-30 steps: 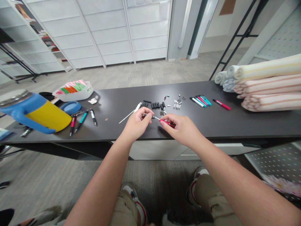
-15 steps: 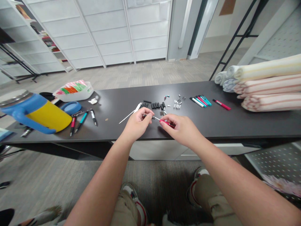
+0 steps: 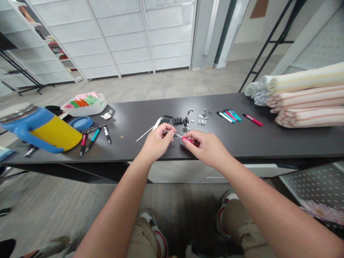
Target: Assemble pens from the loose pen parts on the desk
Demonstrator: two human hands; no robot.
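okay, a long black table (image 3: 242, 143) runs across the view, and a person sits at it with both bare arms reaching out. at the far right end lies a big pile of rolled striped towels (image 3: 306, 96). at the left end, a blue and yellow cup with a handle (image 3: 45, 129) lies on its side, near a white plastic tray (image 3: 84, 104) full of bright colored strips. just beside the cup are a blue round lid (image 3: 80, 123) and three pens (image 3: 92, 138).

in the middle of the table, small pen bits sit in neat groups. there is a row of black tubes (image 3: 178, 121), a group of little silver bits (image 3: 202, 119), some colored pens (image 3: 228, 115), and one pink-red pen (image 3: 253, 119) set apart.

the left hand (image 3: 157, 143) and right hand (image 3: 206, 147) are close together just above the table. the left fingers (image 3: 169, 131) are closed, pinching a dark pen part (image 3: 168, 133). the right fingers (image 3: 185, 140) are closed too, pinching a thin red pen part (image 3: 191, 141). its thin white end points at the dark part, right by the left fingers. i cannot tell if it goes inside. thin white sticks (image 3: 147, 132) lie just past the left hand.
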